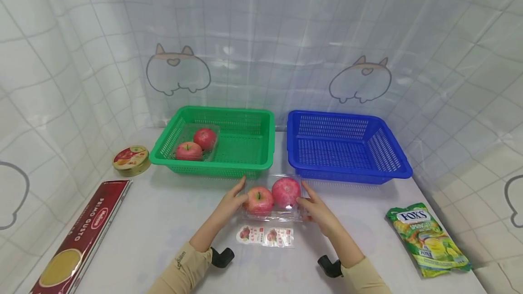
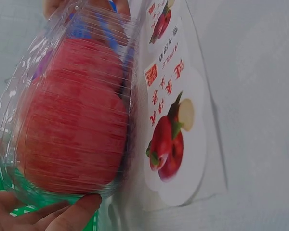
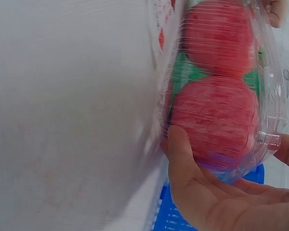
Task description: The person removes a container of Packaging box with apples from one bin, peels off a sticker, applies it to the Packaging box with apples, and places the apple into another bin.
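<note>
A clear plastic clamshell box [image 1: 274, 216] holding two apples [image 1: 287, 192] is between both hands, in front of the baskets. My left hand [image 1: 229, 205] holds its left end, fingertips under and against the side in the left wrist view. My right hand [image 1: 318, 213] grips the right end; in the right wrist view the thumb [image 3: 179, 147] presses the side and the fingers curl around the end. Just nearer me lies a pair of white labels with apple pictures [image 1: 264, 236]. Whether the box touches the table is unclear.
A green basket [image 1: 224, 166] at back left holds another clear box with two apples [image 1: 189, 151]. Beside it stands a blue basket [image 1: 339, 172]. A round tin [image 1: 131, 160] and long red pack [image 1: 86, 230] lie left; a green FOX'S candy bag [image 1: 426, 239] lies right.
</note>
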